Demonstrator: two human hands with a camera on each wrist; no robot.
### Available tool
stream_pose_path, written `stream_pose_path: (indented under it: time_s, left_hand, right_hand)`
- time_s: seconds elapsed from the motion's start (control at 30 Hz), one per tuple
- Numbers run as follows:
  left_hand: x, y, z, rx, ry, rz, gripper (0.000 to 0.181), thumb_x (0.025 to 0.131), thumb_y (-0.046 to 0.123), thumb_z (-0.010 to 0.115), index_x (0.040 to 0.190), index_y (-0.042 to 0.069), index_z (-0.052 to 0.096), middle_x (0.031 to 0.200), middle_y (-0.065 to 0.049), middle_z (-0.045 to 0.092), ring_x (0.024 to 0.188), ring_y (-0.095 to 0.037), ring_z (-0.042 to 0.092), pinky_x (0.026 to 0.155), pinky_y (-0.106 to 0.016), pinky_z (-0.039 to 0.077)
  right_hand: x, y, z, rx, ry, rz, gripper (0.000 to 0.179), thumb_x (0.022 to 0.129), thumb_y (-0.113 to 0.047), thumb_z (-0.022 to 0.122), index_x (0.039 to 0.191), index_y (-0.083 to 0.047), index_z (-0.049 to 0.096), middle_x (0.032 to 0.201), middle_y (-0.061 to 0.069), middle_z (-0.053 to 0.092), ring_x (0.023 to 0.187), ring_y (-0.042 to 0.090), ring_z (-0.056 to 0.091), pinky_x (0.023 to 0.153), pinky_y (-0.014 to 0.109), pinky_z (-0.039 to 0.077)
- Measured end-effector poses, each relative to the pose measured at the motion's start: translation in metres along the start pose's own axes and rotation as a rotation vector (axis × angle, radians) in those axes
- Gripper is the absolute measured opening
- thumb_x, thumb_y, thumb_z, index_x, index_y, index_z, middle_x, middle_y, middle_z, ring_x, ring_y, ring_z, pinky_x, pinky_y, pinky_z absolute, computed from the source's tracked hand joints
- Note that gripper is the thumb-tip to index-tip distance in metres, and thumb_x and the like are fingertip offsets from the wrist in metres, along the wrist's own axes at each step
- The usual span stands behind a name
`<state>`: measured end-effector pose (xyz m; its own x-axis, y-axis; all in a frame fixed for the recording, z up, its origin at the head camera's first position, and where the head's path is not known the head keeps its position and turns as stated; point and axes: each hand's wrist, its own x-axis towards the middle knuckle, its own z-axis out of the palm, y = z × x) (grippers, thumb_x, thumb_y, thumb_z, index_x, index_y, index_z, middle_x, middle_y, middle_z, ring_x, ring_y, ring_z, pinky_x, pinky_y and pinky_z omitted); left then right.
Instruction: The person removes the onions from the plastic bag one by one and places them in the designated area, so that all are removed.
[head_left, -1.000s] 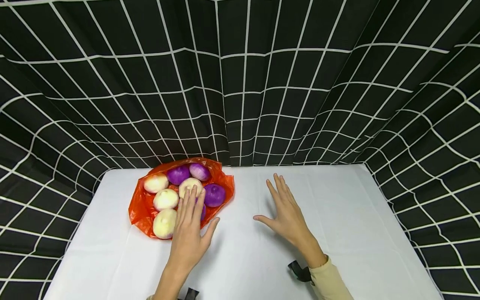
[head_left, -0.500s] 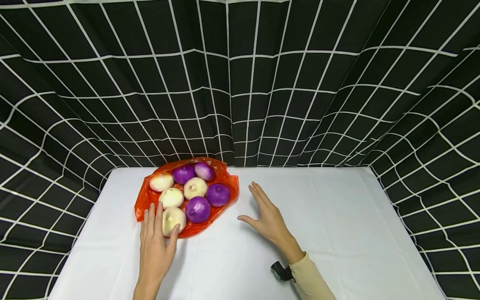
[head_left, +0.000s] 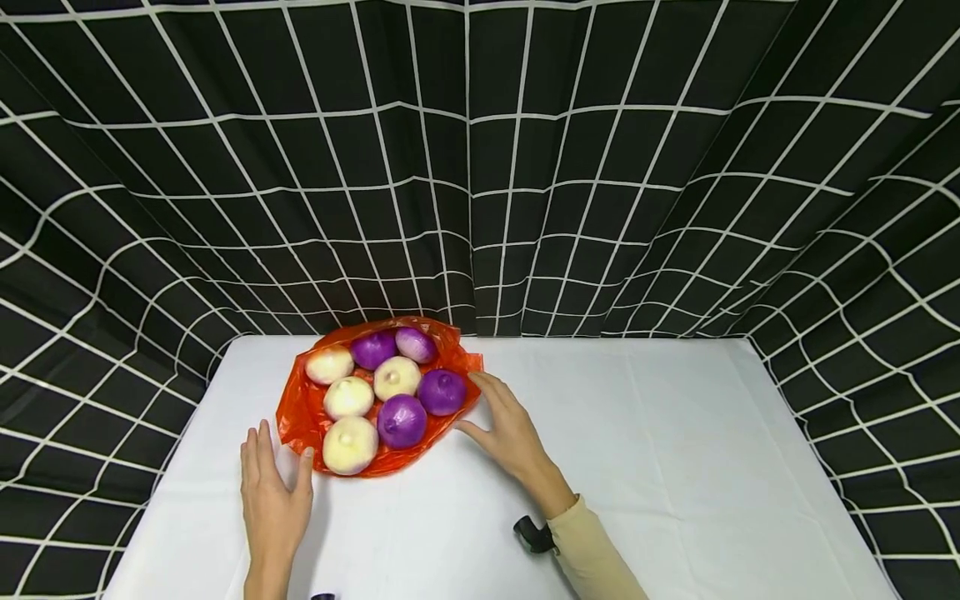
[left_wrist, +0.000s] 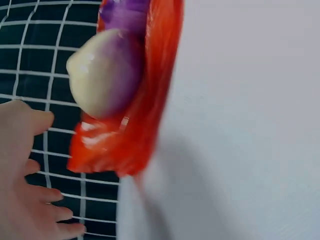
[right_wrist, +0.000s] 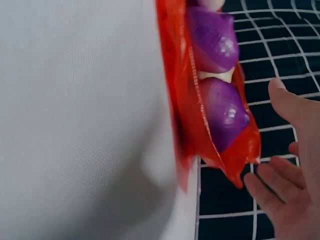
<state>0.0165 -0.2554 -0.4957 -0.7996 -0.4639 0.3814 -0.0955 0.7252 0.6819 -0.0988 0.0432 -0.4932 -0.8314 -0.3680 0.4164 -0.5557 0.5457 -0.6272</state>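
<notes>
We see a lightly creased, white-topped bench (head_left: 675, 467), and a black, white-gridded curtain (head_left: 570, 183) hanging behind it and along both sides.

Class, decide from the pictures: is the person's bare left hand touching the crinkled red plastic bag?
Apart. The left wrist view shows black, white-gridded cloth between the left hand and the red plastic bag.

Bright, even light whitens my desk (head_left: 637, 467), a soft shadow falling beside my left hand (head_left: 276, 512) and glare catching the red bag (left_wrist: 102, 147). Lens distortion bows the gridded cloth (head_left: 495, 208) toward the edges; my wrist views run dimmer, bluish and blurred.
</notes>
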Motion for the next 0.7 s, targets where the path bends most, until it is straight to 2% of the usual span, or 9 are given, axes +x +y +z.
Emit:
stream_pose_path:
  time_s: [0.13, 0.3, 0.37, 0.5, 0.63, 0.7]
  left_hand:
    - [0.002, -0.012, 0.008, -0.071, -0.007, -0.074, 0.072, 0.093, 0.012, 0.063, 0.153, 0.004, 0.025, 0.153, -0.028, 0.028, 0.142, -0.044, 0.023, 0.117, -0.052, 0.016]
    - [0.000, -0.021, 0.016, -0.257, -0.072, -0.223, 0.076, 0.097, 0.014, 0.060, 0.157, 0.010, 0.013, 0.159, -0.019, 0.019, 0.143, -0.041, 0.023, 0.118, -0.047, 0.015]
    - [-0.002, -0.023, 0.019, -0.340, -0.115, -0.276, 0.079, 0.098, 0.015, 0.060, 0.157, 0.012, 0.008, 0.161, -0.016, 0.015, 0.144, -0.039, 0.022, 0.119, -0.040, 0.016]
    - [-0.003, -0.026, 0.025, -0.505, -0.177, -0.341, 0.083, 0.098, 0.013, 0.059, 0.158, 0.015, 0.001, 0.162, -0.013, 0.010, 0.145, -0.035, 0.019, 0.114, -0.021, 0.021]
    - [-0.002, -0.026, 0.027, -0.626, -0.141, -0.395, 0.081, 0.097, 0.004, 0.059, 0.158, 0.017, 0.007, 0.161, -0.017, 0.014, 0.144, -0.034, 0.023, 0.104, -0.012, 0.032]
    - [-0.001, -0.027, 0.027, -0.662, -0.091, -0.412, 0.077, 0.095, -0.001, 0.059, 0.157, 0.013, 0.015, 0.156, -0.023, 0.024, 0.141, -0.030, 0.033, 0.098, -0.011, 0.038]
  right_hand:
    - [0.007, -0.003, 0.010, -0.021, 0.003, -0.058, 0.071, 0.079, -0.027, 0.084, 0.137, -0.004, 0.051, 0.139, 0.011, 0.051, 0.129, 0.024, 0.049, 0.106, 0.039, 0.041]
    - [0.015, -0.003, 0.025, -0.031, -0.002, -0.061, 0.065, 0.083, -0.030, 0.080, 0.136, -0.004, 0.052, 0.136, 0.010, 0.053, 0.126, 0.023, 0.052, 0.104, 0.036, 0.043]
    - [0.017, -0.002, 0.030, -0.039, -0.002, -0.060, 0.063, 0.083, -0.030, 0.080, 0.134, -0.004, 0.053, 0.135, 0.010, 0.054, 0.125, 0.023, 0.053, 0.103, 0.036, 0.044]
    - [0.019, -0.001, 0.037, -0.050, 0.004, -0.029, 0.063, 0.082, -0.029, 0.081, 0.133, -0.003, 0.054, 0.133, 0.011, 0.056, 0.123, 0.024, 0.054, 0.102, 0.038, 0.045]
    - [0.020, 0.001, 0.041, -0.058, 0.018, 0.019, 0.062, 0.081, -0.029, 0.081, 0.132, -0.003, 0.056, 0.132, 0.011, 0.057, 0.121, 0.025, 0.056, 0.100, 0.038, 0.047]
    - [0.021, 0.001, 0.043, -0.064, 0.030, 0.038, 0.061, 0.081, -0.030, 0.081, 0.131, -0.003, 0.057, 0.131, 0.011, 0.058, 0.119, 0.025, 0.057, 0.099, 0.039, 0.048]
